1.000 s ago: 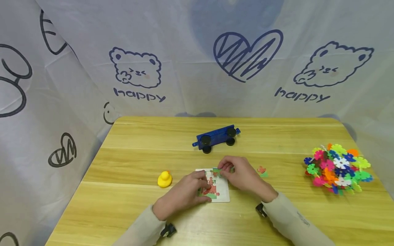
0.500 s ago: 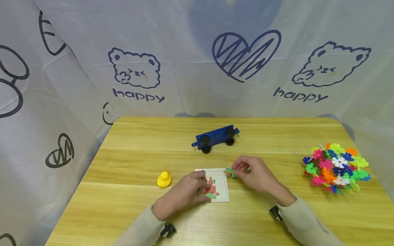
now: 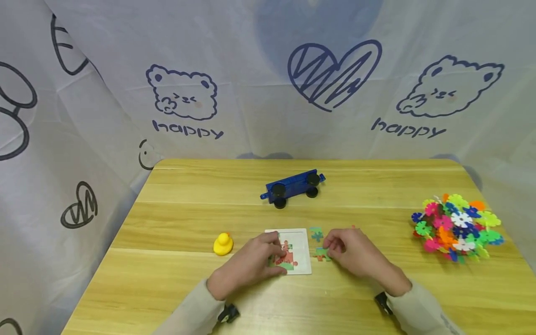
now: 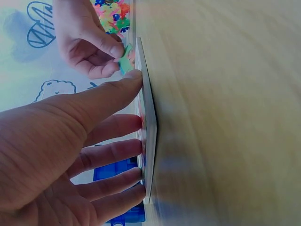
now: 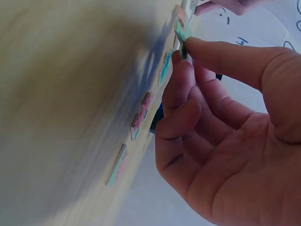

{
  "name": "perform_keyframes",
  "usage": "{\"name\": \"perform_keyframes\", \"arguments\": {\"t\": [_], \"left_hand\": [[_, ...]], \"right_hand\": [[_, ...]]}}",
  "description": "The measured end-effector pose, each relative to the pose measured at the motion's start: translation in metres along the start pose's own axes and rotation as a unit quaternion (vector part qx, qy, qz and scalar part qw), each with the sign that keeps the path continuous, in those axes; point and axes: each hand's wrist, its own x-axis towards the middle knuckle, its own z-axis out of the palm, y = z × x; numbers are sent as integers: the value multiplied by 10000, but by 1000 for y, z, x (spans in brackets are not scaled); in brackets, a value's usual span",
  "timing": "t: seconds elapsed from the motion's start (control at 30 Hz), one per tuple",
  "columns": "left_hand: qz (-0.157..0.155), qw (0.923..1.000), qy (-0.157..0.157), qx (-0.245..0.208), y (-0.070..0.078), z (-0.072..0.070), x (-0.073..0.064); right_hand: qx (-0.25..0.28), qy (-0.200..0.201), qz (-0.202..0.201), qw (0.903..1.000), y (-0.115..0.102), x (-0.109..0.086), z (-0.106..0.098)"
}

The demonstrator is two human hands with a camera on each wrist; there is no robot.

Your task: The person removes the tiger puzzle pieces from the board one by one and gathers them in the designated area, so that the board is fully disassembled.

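Observation:
My left hand [image 3: 259, 258] rests on a small white puzzle board [image 3: 302, 263], its fingertips on the face and thumb at the near edge in the left wrist view. Under and beside the fingers, joined pieces show an orange striped figure on green [image 3: 287, 260]. Just right of the board, my right hand [image 3: 356, 249] pinches a green and orange puzzle piece [image 5: 182, 30] between thumb and forefinger, low over the table. A teal-green puzzle piece [image 3: 316, 234] lies by the board's upper right corner. More loose pieces [image 5: 140, 115] lie on the table in the right wrist view.
A blue toy wagon [image 3: 293, 186] with black wheels lies behind the board. To the left sits a yellow rubber duck [image 3: 224, 244]. Colourful flower-shaped plastic discs [image 3: 458, 228] form a heap at the right. A printed cloth [image 3: 259, 93] hangs behind the wooden table [image 3: 167, 288].
My right hand has moved right and toward me from the board's top, carrying a puzzle piece off the board. The teal-green piece has come into sight. My left hand has stayed put.

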Motion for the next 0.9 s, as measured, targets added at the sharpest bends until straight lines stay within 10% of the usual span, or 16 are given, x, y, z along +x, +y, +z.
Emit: {"name": "perform_keyframes", "arguments": {"t": [0.9], "left_hand": [[24, 10000, 33, -14, 1, -2, 0]], "right_hand": [[-663, 260, 18, 9975, -7, 0, 9]]}}
